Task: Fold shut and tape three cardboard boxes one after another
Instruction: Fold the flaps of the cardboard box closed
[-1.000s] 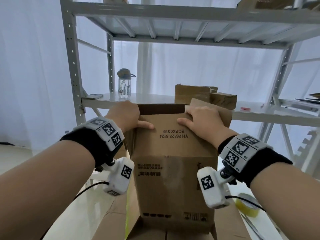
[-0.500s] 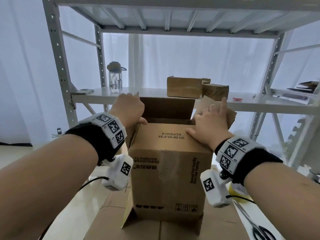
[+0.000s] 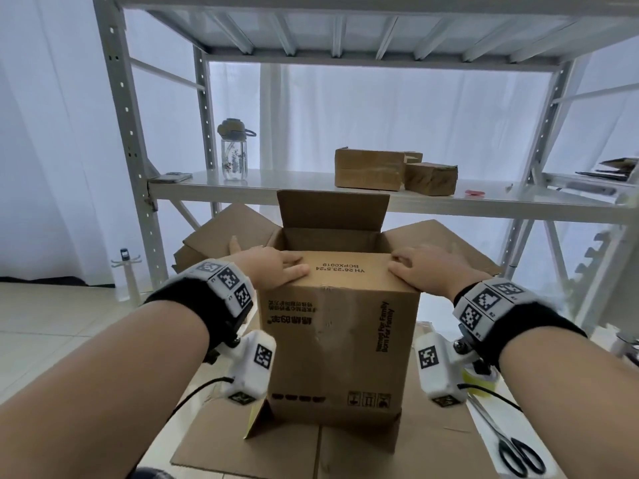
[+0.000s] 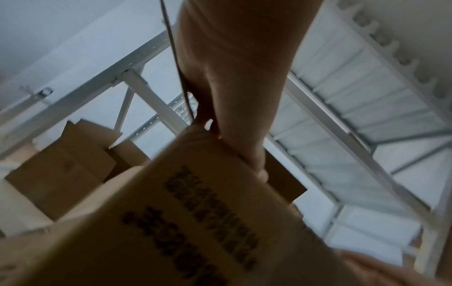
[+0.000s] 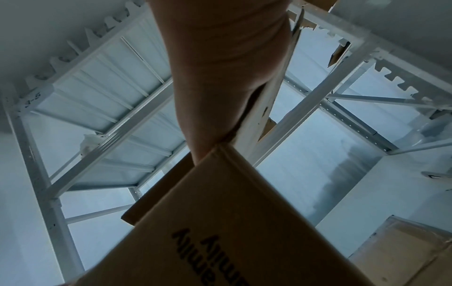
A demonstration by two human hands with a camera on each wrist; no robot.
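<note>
An open cardboard box (image 3: 340, 344) stands upright on a flat sheet of cardboard (image 3: 345, 454). Its near flap (image 3: 342, 269) is folded down over the opening, its far flap (image 3: 332, 210) stands upright, and both side flaps splay outward. My left hand (image 3: 276, 267) lies flat on the near flap's left corner, fingers straight. On the flap's right corner rests my right hand (image 3: 422, 267), fingertips at the flap's edge. The wrist views show the left hand (image 4: 239, 116) and right hand (image 5: 220, 77) against the box's upper corners. A yellow tape roll (image 3: 480, 383) lies half hidden behind my right wrist.
Scissors (image 3: 518, 454) lie at the lower right. A metal shelf (image 3: 276, 188) behind the box carries two small boxes (image 3: 370, 169), a water bottle (image 3: 235, 150) and a phone (image 3: 171, 177). More cardboard boxes (image 4: 61, 170) sit to the left.
The box has gone from tilted toward me to upright on the flat cardboard. The side flaps have spread outward. My right fingers have come down onto the near flap.
</note>
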